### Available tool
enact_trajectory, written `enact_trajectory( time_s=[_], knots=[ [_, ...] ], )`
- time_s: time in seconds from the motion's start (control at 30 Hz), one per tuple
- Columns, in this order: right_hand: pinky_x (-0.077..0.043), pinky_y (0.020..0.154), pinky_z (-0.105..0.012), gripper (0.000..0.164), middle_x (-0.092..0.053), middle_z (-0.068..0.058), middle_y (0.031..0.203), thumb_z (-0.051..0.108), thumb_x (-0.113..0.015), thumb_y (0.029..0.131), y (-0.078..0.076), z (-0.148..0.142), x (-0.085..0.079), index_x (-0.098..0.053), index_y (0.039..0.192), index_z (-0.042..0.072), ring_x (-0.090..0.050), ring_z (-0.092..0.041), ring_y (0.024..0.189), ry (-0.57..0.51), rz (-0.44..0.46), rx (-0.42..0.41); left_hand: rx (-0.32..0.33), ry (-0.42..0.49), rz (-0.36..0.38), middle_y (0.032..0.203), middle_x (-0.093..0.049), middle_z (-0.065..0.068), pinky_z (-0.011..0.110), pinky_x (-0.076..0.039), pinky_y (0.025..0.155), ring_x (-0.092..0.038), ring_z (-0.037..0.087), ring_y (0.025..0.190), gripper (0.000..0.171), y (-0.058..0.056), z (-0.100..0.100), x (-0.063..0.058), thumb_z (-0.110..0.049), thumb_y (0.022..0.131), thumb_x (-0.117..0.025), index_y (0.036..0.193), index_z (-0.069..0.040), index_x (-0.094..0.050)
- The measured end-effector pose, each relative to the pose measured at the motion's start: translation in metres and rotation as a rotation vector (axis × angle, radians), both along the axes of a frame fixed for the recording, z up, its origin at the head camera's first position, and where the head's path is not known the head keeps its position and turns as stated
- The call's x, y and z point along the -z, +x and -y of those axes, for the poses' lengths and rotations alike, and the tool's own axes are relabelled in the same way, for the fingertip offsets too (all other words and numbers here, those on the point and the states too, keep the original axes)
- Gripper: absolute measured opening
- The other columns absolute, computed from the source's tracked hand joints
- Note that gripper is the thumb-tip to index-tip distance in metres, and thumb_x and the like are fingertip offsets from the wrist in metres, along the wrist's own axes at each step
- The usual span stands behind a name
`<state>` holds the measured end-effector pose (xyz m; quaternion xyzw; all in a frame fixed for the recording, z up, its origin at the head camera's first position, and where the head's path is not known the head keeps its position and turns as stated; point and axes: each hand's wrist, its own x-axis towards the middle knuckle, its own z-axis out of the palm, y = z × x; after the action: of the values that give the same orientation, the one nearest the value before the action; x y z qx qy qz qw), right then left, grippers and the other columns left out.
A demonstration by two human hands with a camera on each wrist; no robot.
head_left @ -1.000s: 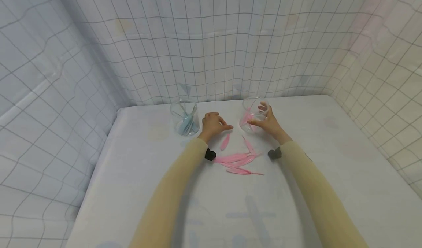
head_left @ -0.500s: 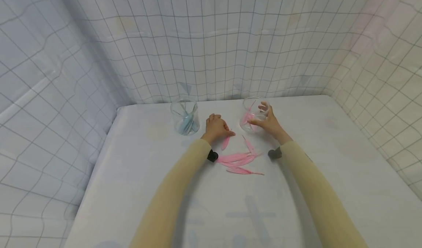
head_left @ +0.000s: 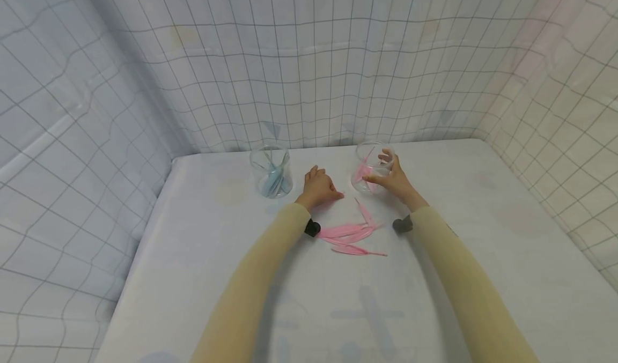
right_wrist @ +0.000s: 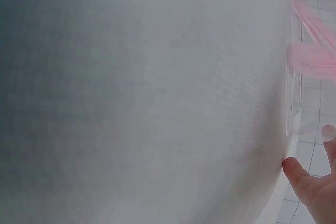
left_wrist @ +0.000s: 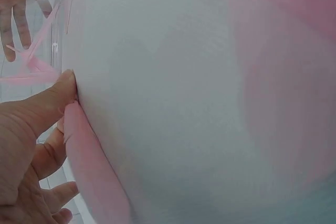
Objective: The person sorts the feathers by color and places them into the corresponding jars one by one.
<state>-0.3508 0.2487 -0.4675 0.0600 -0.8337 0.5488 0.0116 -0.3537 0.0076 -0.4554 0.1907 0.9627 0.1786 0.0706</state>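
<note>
My left hand [head_left: 319, 187] pinches a pink feather [left_wrist: 97, 166] by its end between thumb and fingers, low over the table. In the head view the hand hides most of that feather. My right hand [head_left: 393, 179] holds a clear glass cup [head_left: 354, 185] from its right side, thumb in front and fingers behind. Several pink feathers [right_wrist: 312, 60] stand inside this cup. In front of the hands, more pink feathers [head_left: 341, 231] lie loosely overlapped on the white table.
A second clear glass cup [head_left: 256, 176] with several light blue feathers [head_left: 275, 182] stands left of my left hand. White curtains with a grid pattern [head_left: 314, 73] hang behind the table and on both sides.
My left hand has moved slightly right and toward me, reaching the single feather beside the cup and pinching it. The right hand and cup have stayed in place.
</note>
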Motion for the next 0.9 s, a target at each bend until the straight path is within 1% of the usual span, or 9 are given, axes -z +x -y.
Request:
enact_trajectory(
  time_s=[0.1,0.2,0.37,0.5,0.6,0.63,0.8,0.9],
  knots=[
    [-0.023,0.106,-0.052,0.097,-0.028,-0.008,0.149,0.033,-0.081,0.077,-0.0013,-0.0001,0.0003,-0.015,0.146,0.016,-0.025,-0.032,0.135,-0.006,-0.003,0.0,0.039,-0.046,-0.002,0.144,-0.039,0.017,0.044,-0.007,0.111,-0.011,0.033,0.141,0.032,0.0006,-0.0013,-0.0007,-0.043,0.087,-0.067,0.082,-0.012,-0.074],
    [-0.023,0.106,-0.052,0.098,-0.028,-0.009,0.148,0.033,-0.081,0.076,-0.002,-0.0001,0.0004,-0.015,0.146,0.016,-0.026,-0.032,0.135,-0.012,-0.005,0.0,0.055,-0.086,-0.012,0.146,-0.035,0.018,0.044,-0.007,0.112,-0.008,0.033,0.141,0.032,0.0008,-0.0021,-0.0008,-0.044,0.088,-0.065,0.087,-0.013,-0.075],
    [-0.023,0.106,-0.053,0.099,-0.027,-0.009,0.149,0.032,-0.081,0.076,-0.0008,0.0001,0.0002,-0.014,0.147,0.016,-0.024,-0.033,0.135,-0.012,-0.003,-0.003,0.031,-0.102,-0.029,0.148,-0.031,0.019,0.045,-0.008,0.111,-0.008,0.034,0.141,0.033,0.001,-0.0017,0.0018,-0.047,0.087,-0.065,0.092,-0.016,-0.075],
    [-0.023,0.106,-0.052,0.099,-0.027,-0.01,0.149,0.032,-0.082,0.076,-0.0021,-0.001,0.0013,-0.014,0.146,0.017,-0.025,-0.033,0.135,-0.009,-0.001,-0.001,0.045,-0.097,-0.047,0.146,-0.034,0.02,0.045,-0.009,0.111,-0.009,0.035,0.141,0.032,0.0009,-0.0027,0.003,-0.045,0.089,-0.064,0.083,-0.015,-0.073],
    [-0.023,0.106,-0.052,0.099,-0.027,-0.01,0.149,0.032,-0.082,0.076,-0.0035,-0.0009,0.0008,-0.014,0.146,0.018,-0.026,-0.033,0.135,-0.01,0.0,-0.001,0.073,-0.115,-0.071,0.145,-0.035,0.022,0.045,-0.009,0.112,-0.01,0.035,0.141,0.032,0.0003,-0.0038,0.003,-0.042,0.09,-0.063,0.077,-0.014,-0.071],
    [-0.023,0.106,-0.052,0.099,-0.027,-0.009,0.149,0.032,-0.082,0.075,-0.0035,-0.0008,0.0006,-0.014,0.146,0.018,-0.026,-0.032,0.135,-0.013,0.002,0.001,0.081,-0.129,-0.078,0.145,-0.034,0.022,0.045,-0.009,0.112,-0.01,0.035,0.141,0.032,0.0002,-0.0042,0.0028,-0.042,0.091,-0.062,0.078,-0.014,-0.071],
    [-0.024,0.106,-0.052,0.1,-0.027,-0.009,0.149,0.034,-0.083,0.074,-0.0041,-0.0008,0.0013,-0.014,0.146,0.018,-0.026,-0.032,0.134,-0.02,0.006,-0.003,0.129,-0.215,-0.1,0.149,-0.027,0.023,0.042,-0.006,0.112,-0.005,0.033,0.142,0.03,-0.0018,-0.0072,0.0056,-0.038,0.096,-0.056,0.096,-0.014,-0.074],
    [-0.024,0.106,-0.053,0.103,-0.027,-0.01,0.149,0.036,-0.083,0.073,-0.0032,-0.0011,0.0022,-0.014,0.146,0.017,-0.026,-0.033,0.134,-0.022,0.004,-0.001,0.153,-0.257,-0.104,0.15,-0.024,0.023,0.041,-0.004,0.112,-0.003,0.032,0.142,0.032,-0.0027,-0.0089,0.0073,-0.036,0.098,-0.051,0.103,-0.013,-0.073]
  ],
)
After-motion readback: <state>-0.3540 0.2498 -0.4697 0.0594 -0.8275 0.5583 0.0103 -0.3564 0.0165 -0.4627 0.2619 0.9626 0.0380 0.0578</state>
